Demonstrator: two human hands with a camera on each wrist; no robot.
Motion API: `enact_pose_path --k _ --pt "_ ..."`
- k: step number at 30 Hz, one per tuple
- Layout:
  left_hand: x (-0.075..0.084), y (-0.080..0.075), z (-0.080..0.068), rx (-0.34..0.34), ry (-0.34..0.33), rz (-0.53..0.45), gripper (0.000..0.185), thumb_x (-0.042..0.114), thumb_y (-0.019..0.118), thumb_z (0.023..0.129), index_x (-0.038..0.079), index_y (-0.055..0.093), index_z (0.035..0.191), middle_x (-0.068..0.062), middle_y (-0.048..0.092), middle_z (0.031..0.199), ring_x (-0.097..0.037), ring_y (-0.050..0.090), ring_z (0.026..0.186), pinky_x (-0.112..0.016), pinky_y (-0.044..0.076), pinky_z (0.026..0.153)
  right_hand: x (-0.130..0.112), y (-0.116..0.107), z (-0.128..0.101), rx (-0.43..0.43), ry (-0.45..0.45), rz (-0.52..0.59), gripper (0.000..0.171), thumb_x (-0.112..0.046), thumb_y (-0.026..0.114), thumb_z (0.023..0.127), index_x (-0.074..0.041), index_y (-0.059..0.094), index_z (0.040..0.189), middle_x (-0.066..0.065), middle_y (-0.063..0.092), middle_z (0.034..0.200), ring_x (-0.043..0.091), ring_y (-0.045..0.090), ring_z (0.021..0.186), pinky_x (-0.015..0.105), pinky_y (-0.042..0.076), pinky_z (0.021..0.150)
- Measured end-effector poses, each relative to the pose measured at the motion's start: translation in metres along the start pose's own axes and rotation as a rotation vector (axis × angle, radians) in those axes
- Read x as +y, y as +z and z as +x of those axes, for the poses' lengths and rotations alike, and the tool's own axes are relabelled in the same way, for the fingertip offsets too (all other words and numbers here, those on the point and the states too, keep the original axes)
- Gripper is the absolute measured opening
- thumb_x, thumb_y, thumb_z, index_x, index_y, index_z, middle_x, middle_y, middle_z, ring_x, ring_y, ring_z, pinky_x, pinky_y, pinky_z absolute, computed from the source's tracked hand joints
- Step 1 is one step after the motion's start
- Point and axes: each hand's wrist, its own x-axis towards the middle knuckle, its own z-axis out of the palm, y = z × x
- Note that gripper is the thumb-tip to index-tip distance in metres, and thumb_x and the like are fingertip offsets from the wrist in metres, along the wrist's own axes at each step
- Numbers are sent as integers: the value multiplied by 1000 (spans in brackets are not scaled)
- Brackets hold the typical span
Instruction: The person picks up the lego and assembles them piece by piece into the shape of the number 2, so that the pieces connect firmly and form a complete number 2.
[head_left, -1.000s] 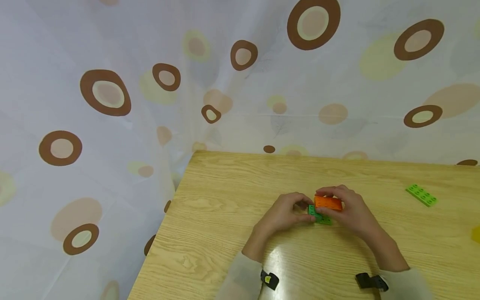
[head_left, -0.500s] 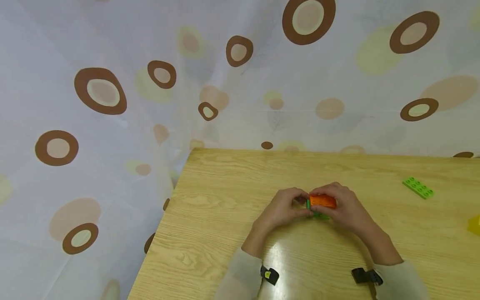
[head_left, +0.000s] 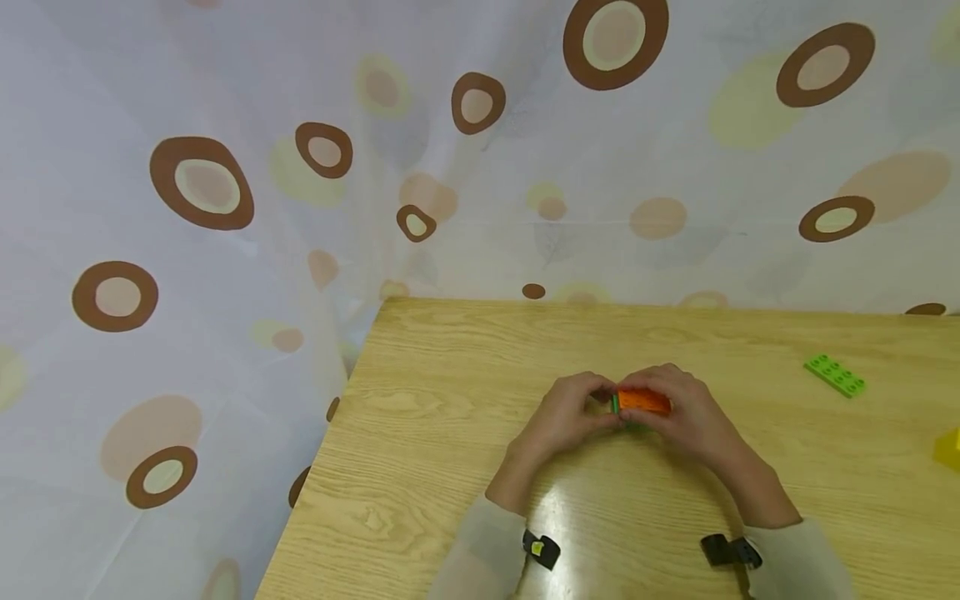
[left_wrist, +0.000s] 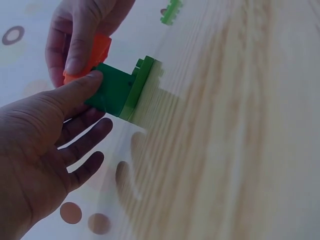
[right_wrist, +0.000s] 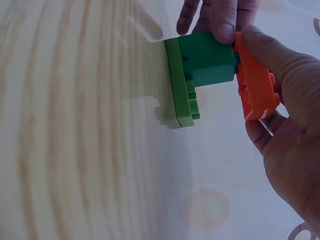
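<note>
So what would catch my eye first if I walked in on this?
Probably the two hands meeting over the middle of the wooden table: the right hand holds a bright orange brick against a dark green block that the left hand grips, with a light green plate under it. Next, the curtain with big brown rings behind, and a lone green plate at the table's right.

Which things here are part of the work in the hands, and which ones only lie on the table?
In the work:
- orange brick, gripped by the right hand
- dark green brick, pinched by the left hand
- light green plate under the dark green brick

Lying about:
- light green flat piece, far right on the table
- yellow piece at the right edge
</note>
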Motion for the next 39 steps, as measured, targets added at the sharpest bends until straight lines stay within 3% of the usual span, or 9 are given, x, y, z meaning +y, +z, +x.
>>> enact_pose_path --k 9,16,29,39 --pt "-1 1 -1 14 21 18 36 33 84 94 16 75 124 8 72 115 -2 65 106 -13 50 94 1 5 2 27 -43 -23 45 -3 93 76 -14 79 117 -3 76 111 16 62 102 27 48 84" --pt "-1 3 -2 17 20 2 33 30 84 94 15 76 122 8 72 109 -6 66 102 -12 50 90 2 7 -2 32 -31 -26 45 -2 93 77 -13 78 117 -1 75 110 17 64 101 16 47 84" --pt "-5 5 1 35 20 10 33 28 86 93 13 77 120 6 75 108 -4 67 98 -13 51 90 5 12 1 29 -43 -19 43 0 91 77 -10 77 116 0 75 108 16 60 97 19 47 83" --pt "-10 2 -3 28 -2 -7 34 31 85 93 15 76 122 7 74 111 -6 67 102 -16 52 94 3 18 3 -1 -17 -49 43 -6 92 79 -10 76 120 5 76 112 26 63 103 48 48 85"
